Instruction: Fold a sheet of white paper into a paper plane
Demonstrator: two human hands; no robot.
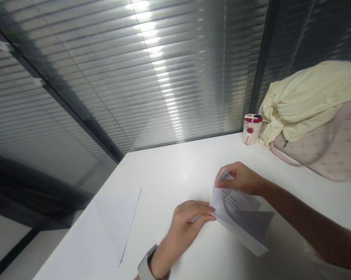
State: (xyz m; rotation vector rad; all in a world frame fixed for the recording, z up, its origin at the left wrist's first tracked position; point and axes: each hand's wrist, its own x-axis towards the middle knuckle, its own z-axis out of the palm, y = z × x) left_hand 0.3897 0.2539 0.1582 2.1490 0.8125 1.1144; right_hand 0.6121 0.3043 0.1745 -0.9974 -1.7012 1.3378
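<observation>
A partly folded sheet of paper (pixel 236 217) with printed text on its inner side is held a little over the white table, right of the centre. My left hand (pixel 188 219), with a grey band at the wrist, pinches the paper's left edge between thumb and fingers. At the paper's upper corner, my right hand (pixel 241 179) grips a folded part, its thumb in front and its fingers mostly behind. The lower right part of the paper hangs loose and curves open.
On the white table (pixel 164 167), more white paper (pixel 114 221) lies at the left. A cream and red can (pixel 251 130) stands at the back right, beside a pink quilted bag (pixel 330 147) with a pale yellow cloth (pixel 315 93) over it. Blinds rise behind.
</observation>
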